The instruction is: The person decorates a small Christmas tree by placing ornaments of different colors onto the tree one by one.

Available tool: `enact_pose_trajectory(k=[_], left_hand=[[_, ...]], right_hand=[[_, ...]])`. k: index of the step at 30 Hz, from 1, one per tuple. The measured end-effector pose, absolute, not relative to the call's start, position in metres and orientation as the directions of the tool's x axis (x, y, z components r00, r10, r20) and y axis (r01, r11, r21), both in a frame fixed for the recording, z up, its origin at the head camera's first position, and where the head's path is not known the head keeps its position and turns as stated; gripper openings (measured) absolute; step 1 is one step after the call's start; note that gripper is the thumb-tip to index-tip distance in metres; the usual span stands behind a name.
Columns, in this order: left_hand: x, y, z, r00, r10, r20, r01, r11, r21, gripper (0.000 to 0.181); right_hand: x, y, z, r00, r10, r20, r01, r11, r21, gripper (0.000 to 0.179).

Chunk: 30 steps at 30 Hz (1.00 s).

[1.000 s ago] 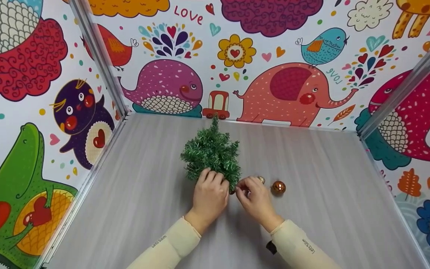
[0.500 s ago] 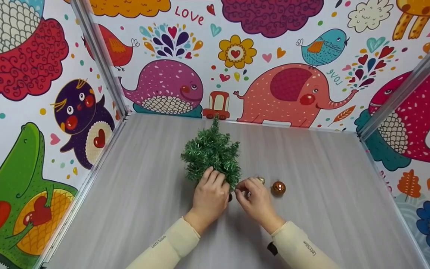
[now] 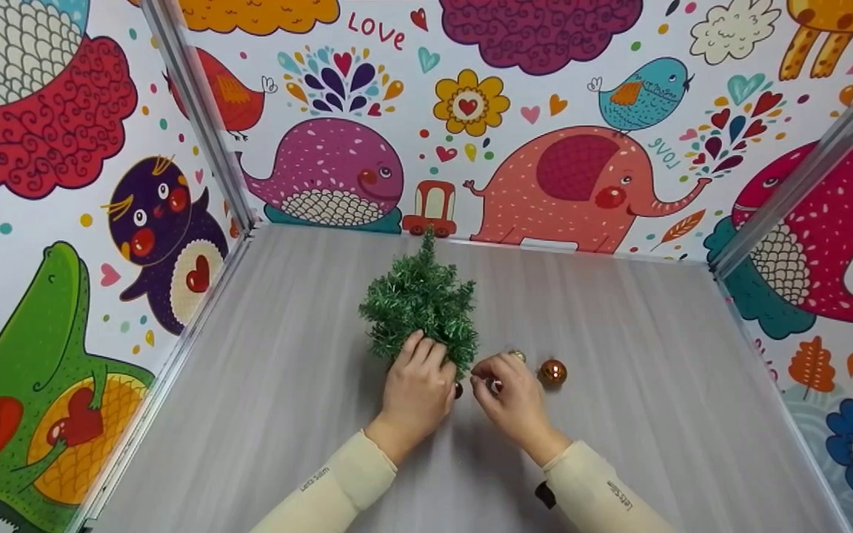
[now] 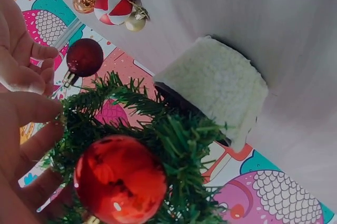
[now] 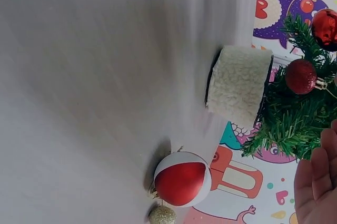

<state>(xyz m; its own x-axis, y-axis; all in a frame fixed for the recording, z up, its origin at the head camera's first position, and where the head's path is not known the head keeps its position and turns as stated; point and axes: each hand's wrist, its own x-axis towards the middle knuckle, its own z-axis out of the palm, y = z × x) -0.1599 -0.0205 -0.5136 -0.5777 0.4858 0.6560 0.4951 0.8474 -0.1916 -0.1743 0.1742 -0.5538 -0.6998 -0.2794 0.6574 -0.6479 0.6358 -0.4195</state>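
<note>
A small green artificial Christmas tree [image 3: 420, 296] stands mid-table, its pot wrapped in white fleece [image 4: 216, 79]. My left hand [image 3: 419, 389] holds a lower branch with its fingertips. A shiny red bauble [image 4: 120, 179] hangs from the tree near that hand. Beside it, a dark red glittery bauble [image 5: 301, 77] hangs at a branch tip by its gold cap and loop. Just right of the branch, my right hand [image 3: 509, 396] is apart from this bauble, its fingers loosely bent and holding nothing visible. A red and white bauble [image 4: 113, 6] lies beneath that hand.
An orange-copper bauble [image 3: 552, 373] lies right of my right hand, and a small gold glitter bauble [image 5: 162, 215] lies beside the red and white one. Walls printed with cartoon animals [image 3: 567, 185] enclose the wood-grain table [image 3: 656, 370] at the back and sides.
My right hand has drawn slightly back to the right, away from the branch tip. The dark red bauble now shows hanging below the branch. My left hand has barely moved.
</note>
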Motion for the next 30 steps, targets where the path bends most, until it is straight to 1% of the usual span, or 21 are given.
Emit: enact_pose_trajectory(k=[5, 9, 12, 15, 18, 21, 26, 30], left_hand=[[-0.159, -0.024, -0.512, -0.562, 0.489, 0.668, 0.526, 0.834, -0.168, 0.018], [-0.158, -0.029, -0.509, -0.526, 0.482, 0.701, 0.554, 0.819, -0.148, 0.016], [-0.158, -0.034, -0.506, -0.495, 0.465, 0.734, 0.565, 0.814, -0.135, 0.025], [-0.158, -0.041, -0.504, -0.481, 0.424, 0.767, 0.556, 0.824, -0.107, 0.043], [-0.158, -0.048, -0.503, -0.497, 0.369, 0.785, 0.539, 0.841, -0.054, 0.059], [-0.158, -0.054, -0.503, -0.534, 0.327, 0.779, 0.519, 0.854, -0.002, 0.071], [-0.159, -0.061, -0.502, -0.594, 0.313, 0.741, 0.495, 0.868, 0.030, 0.077], [-0.160, -0.062, -0.502, -0.619, 0.327, 0.714, 0.485, 0.875, 0.019, 0.077]], right_hand=[[-0.173, 0.178, -0.555, -0.695, -0.277, 0.664, -0.652, 0.632, -0.418, 0.007], [-0.173, 0.179, -0.556, -0.686, -0.278, 0.672, -0.658, 0.631, -0.411, 0.007], [-0.173, 0.181, -0.556, -0.682, -0.284, 0.674, -0.661, 0.633, -0.403, 0.006], [-0.172, 0.184, -0.557, -0.690, -0.287, 0.665, -0.655, 0.640, -0.403, 0.004], [-0.171, 0.187, -0.557, -0.703, -0.289, 0.649, -0.642, 0.650, -0.406, 0.004], [-0.170, 0.192, -0.556, -0.711, -0.303, 0.634, -0.637, 0.659, -0.400, 0.010], [-0.170, 0.201, -0.556, -0.713, -0.335, 0.616, -0.636, 0.680, -0.366, 0.017], [-0.169, 0.213, -0.558, -0.719, -0.346, 0.602, -0.625, 0.701, -0.344, 0.022]])
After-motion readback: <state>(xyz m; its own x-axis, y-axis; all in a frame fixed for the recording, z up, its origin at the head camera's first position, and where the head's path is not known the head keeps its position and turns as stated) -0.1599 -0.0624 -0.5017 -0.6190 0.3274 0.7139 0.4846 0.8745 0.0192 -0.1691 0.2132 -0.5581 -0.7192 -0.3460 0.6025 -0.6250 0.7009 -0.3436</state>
